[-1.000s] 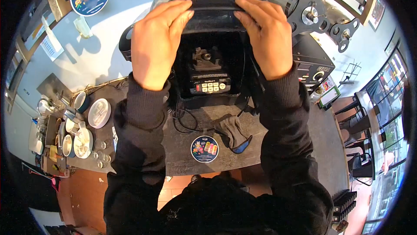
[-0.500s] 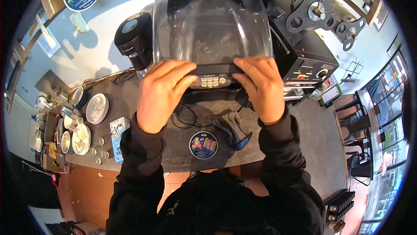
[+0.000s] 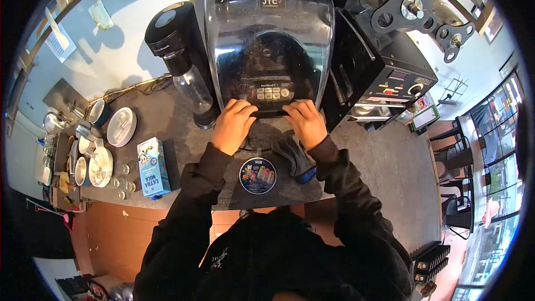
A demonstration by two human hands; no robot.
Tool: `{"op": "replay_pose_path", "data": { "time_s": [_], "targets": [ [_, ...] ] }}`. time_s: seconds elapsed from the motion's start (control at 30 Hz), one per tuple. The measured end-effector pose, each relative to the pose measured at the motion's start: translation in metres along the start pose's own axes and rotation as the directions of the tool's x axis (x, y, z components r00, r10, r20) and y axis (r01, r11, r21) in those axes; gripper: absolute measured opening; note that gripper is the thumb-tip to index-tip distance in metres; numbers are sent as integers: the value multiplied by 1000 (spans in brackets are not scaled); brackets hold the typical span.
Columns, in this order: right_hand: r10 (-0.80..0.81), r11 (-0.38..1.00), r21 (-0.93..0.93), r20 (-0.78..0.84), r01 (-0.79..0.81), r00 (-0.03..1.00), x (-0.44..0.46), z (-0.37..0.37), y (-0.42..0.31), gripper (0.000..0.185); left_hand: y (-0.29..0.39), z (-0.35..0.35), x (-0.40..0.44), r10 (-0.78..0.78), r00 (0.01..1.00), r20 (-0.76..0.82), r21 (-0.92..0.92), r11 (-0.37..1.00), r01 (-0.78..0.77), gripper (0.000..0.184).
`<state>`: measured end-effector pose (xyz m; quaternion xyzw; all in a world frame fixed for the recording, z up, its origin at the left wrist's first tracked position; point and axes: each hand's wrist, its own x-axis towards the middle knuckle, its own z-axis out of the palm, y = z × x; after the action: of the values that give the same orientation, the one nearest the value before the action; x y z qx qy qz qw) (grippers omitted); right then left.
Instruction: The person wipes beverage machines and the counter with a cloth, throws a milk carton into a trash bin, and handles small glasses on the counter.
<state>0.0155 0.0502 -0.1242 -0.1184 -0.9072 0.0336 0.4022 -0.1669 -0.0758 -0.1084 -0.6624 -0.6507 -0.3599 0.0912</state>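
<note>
Hood (image 3: 270, 45) — beyond left hand (image 3: 234, 126), right hand (image 3: 307, 125) | both gripping front edge (image 3: 270, 114)

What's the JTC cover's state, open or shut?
Looks shut: cover down over button panel, left hand and right hand at its lower edge.

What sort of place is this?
Probably a café or drinks bar: there's a blender under a clear cover, a milk carton, and a row of seats beside big windows.
</note>
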Motion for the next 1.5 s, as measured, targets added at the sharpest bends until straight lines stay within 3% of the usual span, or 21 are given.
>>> {"op": "replay_pose_path", "data": {
  "time_s": [0.33,0.67,0.8,0.87,1.0,1.1,1.23,1.5],
  "targets": [
    [48,997,-57,-48,-51,998,-18,63,31,26,-38,60,-5,-116,993,-24,48,992,117,21],
    [104,993,-50,-31,-106,994,-22,69,31,27,-37,70,-8,-130,988,-83,85,987,137,19],
    [135,987,105,-142,-121,981,-38,45,17,29,-26,64,-17,-162,967,-199,13,986,168,23],
    [208,953,224,3,-204,978,-69,46,25,28,-22,58,-26,-188,958,-215,22,980,197,23],
    [282,940,154,147,-304,948,-124,41,24,33,-26,49,-42,-247,920,-305,-2,966,258,20],
    [390,921,-135,287,-366,875,-155,42,12,60,-29,38,-51,-306,892,-333,-77,951,298,18],
    [381,923,-94,364,-374,850,-167,46,-12,59,-39,29,-58,-320,888,-331,-130,947,293,15],
    [533,833,-286,186,-473,825,-158,82,-40,47,-70,-15,-63,-222,928,-299,-264,954,143,10]
  ]
}}
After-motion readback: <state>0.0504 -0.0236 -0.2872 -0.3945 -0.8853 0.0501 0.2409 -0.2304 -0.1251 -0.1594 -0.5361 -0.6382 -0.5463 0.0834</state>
